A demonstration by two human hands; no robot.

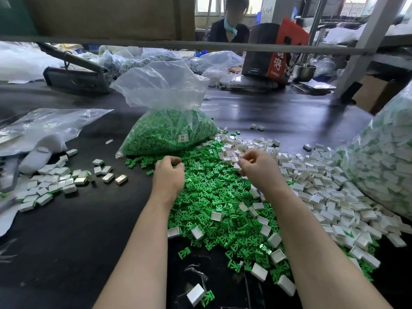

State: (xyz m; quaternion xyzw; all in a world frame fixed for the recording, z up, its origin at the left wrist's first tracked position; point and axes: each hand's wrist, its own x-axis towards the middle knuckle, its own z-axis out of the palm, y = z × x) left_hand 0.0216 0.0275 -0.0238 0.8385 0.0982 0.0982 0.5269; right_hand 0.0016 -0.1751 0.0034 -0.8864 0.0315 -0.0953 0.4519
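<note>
My hands over forked green clips (207,197) and boxy white shells (316,186).
My left hand (168,175) and right hand (259,169) are curled; I cannot tell what either holds.

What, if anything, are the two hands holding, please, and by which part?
It cannot be told: the left hand curls over the green pieces and the right hand over the white caps, fingertips hiding any hold.

Surface (89,241): dark, glossy, scuffed at the near edge.
Centre: loose green clips (211,197), heaped against a clear bag (169,130) of the same.
Right: white cases (323,186), heaped beside a bulging sack (383,163).
Left: closed cases (51,186), scattered.
</note>
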